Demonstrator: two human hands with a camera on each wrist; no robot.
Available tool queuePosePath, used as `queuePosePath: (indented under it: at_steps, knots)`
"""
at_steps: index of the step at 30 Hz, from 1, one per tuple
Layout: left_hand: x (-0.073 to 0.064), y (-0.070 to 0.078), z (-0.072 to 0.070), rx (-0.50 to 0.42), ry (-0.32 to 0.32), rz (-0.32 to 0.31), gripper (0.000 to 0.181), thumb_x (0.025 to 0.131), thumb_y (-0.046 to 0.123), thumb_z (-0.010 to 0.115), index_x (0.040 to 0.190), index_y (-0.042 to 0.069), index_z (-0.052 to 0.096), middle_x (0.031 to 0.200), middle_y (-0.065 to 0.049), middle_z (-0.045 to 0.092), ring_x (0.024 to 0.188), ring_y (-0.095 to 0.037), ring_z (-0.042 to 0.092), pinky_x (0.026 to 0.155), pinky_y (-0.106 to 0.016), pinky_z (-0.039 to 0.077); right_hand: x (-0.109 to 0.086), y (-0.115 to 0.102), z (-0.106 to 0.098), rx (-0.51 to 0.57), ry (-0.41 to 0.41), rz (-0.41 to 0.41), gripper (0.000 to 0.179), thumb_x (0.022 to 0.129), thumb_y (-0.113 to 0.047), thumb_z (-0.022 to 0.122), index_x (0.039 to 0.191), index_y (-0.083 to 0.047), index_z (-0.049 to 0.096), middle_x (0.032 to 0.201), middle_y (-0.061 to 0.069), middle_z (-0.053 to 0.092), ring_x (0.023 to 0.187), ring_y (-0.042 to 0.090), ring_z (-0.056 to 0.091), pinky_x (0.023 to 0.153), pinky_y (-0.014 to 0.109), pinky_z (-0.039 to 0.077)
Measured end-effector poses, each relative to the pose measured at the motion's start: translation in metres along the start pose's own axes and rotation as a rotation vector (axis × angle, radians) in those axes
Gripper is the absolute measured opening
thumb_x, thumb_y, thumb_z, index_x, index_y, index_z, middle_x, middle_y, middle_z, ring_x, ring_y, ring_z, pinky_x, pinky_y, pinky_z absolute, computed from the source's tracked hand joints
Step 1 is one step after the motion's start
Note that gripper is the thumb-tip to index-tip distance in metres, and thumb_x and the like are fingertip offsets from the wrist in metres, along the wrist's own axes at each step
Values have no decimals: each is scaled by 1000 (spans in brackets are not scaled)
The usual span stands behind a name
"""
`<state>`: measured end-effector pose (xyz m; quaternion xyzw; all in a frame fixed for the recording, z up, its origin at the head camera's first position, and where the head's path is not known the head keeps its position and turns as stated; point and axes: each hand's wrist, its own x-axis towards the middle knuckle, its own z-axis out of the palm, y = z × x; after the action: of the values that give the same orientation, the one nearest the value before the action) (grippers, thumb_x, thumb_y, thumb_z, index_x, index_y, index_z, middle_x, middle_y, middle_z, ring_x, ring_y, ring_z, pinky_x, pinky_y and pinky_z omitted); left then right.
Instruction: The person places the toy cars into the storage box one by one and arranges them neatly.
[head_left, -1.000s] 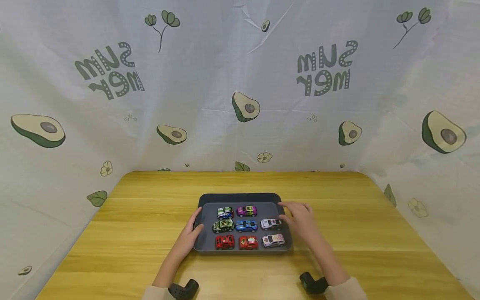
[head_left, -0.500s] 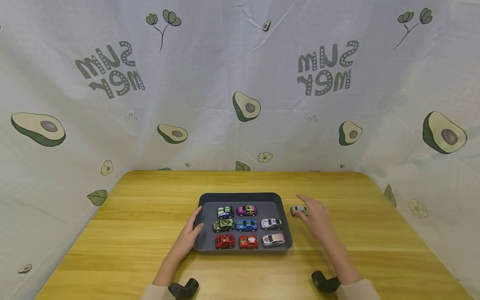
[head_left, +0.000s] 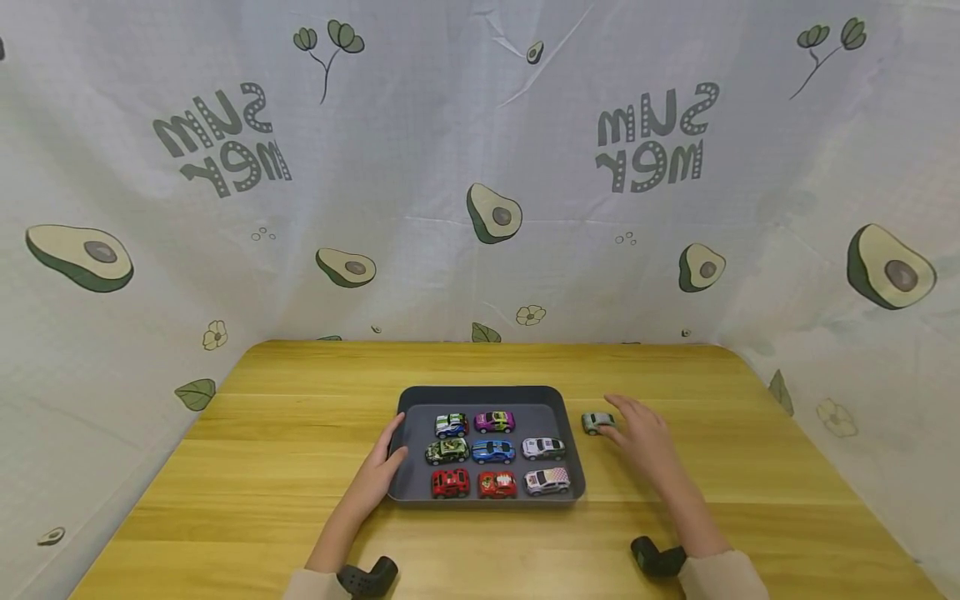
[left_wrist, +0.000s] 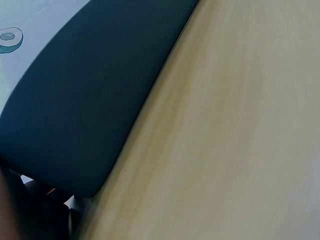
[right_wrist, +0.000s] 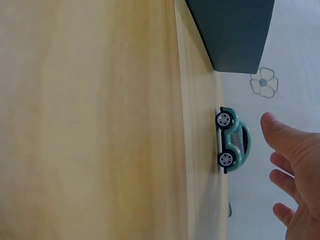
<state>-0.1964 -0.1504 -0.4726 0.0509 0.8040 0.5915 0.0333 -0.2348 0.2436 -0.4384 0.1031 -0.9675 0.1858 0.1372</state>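
A dark grey tray (head_left: 480,503) on the table holds several small toy cars, among them a blue car (head_left: 492,452), a purple car (head_left: 494,422) and a red car (head_left: 451,483). My left hand (head_left: 375,475) holds its left rim, thumb over the inner side and fingers along the outside. In the left wrist view the tray's outer wall (left_wrist: 95,95) covers most of that hand. Right of the tray, a pale green toy car (head_left: 596,423) stands on its wheels on the wood. My right hand (head_left: 647,442) hovers beside this car (right_wrist: 235,140), fingers spread and apart from it.
The wooden table (head_left: 300,400) extends around the tray on all sides. A white cloth (head_left: 420,167) printed with avocados hangs behind it and at both sides. Black wrist devices (head_left: 367,578) sit below both hands.
My right hand has moved right from the tray's right rim to beyond it. The green toy car has come into sight on the table there. My left hand stays on the tray.
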Motion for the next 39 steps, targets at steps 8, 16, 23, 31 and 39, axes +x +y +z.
queuePosePath:
  at_steps: [8, 16, 23, 31, 39]
  knots:
    - [1, -2, 0, 5, 4, -4, 55, 96, 18, 43, 146, 15, 20, 152, -18, 11, 139, -39, 8, 109, -59, 12, 3, 4, 4, -1, -94, 27, 51, 84, -18, 62, 130, -3, 46, 132, 23, 47, 120, 43, 42, 97, 64, 26]
    - [1, -1, 0, 7, 8, -13, 55, 96, 18, 43, 145, 16, 20, 152, -18, 11, 139, -39, 8, 109, -58, 12, 4, 7, 10, 14, -161, 36, 47, 86, -12, 59, 131, -2, 46, 131, 23, 48, 119, 43, 44, 95, 64, 27]
    - [1, -1, 0, -4, 2, -3, 55, 96, 18, 43, 146, 15, 19, 152, -18, 10, 139, -39, 7, 109, -59, 11, 5, 8, 13, -7, -153, 36, 41, 85, -11, 60, 124, 0, 52, 122, 24, 55, 112, 42, 51, 91, 62, 33]
    - [2, -1, 0, 2, 6, 2, 54, 96, 18, 42, 145, 15, 20, 152, -18, 11, 139, -39, 8, 110, -58, 11, 8, 8, 13, 3, -155, 41, 31, 84, -10, 61, 112, 3, 57, 110, 23, 60, 101, 38, 57, 85, 53, 44]
    - [1, -1, 0, 4, 7, 5, 54, 96, 16, 43, 145, 14, 20, 152, -19, 12, 139, -39, 8, 110, -58, 11, 6, 4, 11, 39, -153, 68, 30, 86, -9, 59, 113, 5, 55, 112, 24, 58, 104, 39, 55, 88, 52, 43]
